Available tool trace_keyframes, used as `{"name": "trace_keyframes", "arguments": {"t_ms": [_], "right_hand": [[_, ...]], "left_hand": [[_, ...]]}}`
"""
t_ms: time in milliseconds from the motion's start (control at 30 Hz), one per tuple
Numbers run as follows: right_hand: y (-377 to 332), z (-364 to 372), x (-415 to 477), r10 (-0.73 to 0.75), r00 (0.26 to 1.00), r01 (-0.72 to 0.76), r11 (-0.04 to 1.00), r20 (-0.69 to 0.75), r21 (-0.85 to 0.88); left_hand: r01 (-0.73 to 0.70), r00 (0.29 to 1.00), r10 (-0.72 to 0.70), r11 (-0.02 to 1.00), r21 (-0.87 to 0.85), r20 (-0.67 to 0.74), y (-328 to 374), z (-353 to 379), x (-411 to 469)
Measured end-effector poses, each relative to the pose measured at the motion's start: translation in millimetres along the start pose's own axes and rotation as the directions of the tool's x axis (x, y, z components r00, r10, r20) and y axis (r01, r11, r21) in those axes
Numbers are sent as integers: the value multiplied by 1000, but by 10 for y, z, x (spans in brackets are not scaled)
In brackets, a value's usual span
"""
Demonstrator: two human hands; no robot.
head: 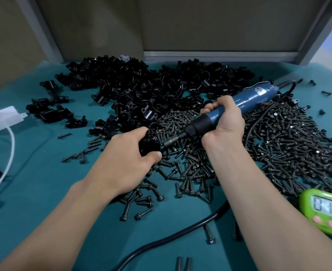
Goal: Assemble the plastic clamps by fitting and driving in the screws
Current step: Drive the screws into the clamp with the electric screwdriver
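Clasping the clamp [148, 146] in my left grip [130, 153], I judged the screwdriver [255, 96], clenched in my right grip [226, 122], needed axial alignment.

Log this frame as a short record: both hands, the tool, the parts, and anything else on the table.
Left hand: grips a black clamp
Right hand: grips the blue electric screwdriver
Driver bit: points left, tip at the clamp
Clamp pile: far side of the table
Screw pile: under and right of the hands
Other: green timer at right, black cable near, white power strip at left
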State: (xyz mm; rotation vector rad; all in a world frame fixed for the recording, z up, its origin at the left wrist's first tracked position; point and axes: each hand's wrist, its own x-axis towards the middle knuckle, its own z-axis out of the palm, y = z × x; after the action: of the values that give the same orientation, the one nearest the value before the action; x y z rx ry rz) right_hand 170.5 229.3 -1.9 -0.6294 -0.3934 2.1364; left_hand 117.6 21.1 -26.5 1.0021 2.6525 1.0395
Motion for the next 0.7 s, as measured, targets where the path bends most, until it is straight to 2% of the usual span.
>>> {"name": "trace_keyframes", "arguments": {"t_ms": [400,700], "right_hand": [[24,-1,0,2,1000,-2,1000,27,0],[23,3,-1,7,999,-7,1000,36,-10]], "left_hand": [[64,998,-62,993,-95,19,50,46,-31],[34,999,-34,994,-108,1,40,96,-24]]}}
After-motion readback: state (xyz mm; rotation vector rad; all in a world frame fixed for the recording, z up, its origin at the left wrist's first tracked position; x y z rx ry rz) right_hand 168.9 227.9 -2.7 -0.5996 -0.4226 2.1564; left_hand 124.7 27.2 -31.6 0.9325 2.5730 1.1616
